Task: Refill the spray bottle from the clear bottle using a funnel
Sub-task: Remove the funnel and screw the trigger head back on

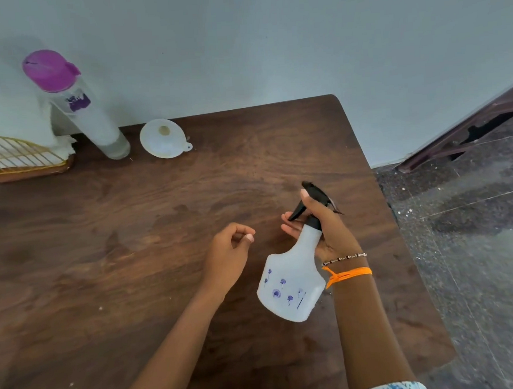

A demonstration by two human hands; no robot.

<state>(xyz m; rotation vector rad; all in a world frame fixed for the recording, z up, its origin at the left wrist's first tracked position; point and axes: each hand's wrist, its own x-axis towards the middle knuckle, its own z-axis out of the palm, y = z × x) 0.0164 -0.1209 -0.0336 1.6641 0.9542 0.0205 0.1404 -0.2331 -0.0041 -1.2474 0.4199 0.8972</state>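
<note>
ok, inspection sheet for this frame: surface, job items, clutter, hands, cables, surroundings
Surface: dark wood table, faint marks.
Job's things: spray bottle held off the table, black head on; clear bottle upright at the back, purple cap on; funnel beside it, wide end down.
Clutter: gold wire rack with white paper.
Hands: right hand grips the sprayer neck; left hand loosely curled, holding nothing.
Cables: nothing seen.
Surroundings: pale wall, speckled floor.

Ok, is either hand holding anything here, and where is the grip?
The right hand holds the spray bottle by its neck, just below the black trigger head. The left hand holds nothing, fingers loosely curled.
</note>
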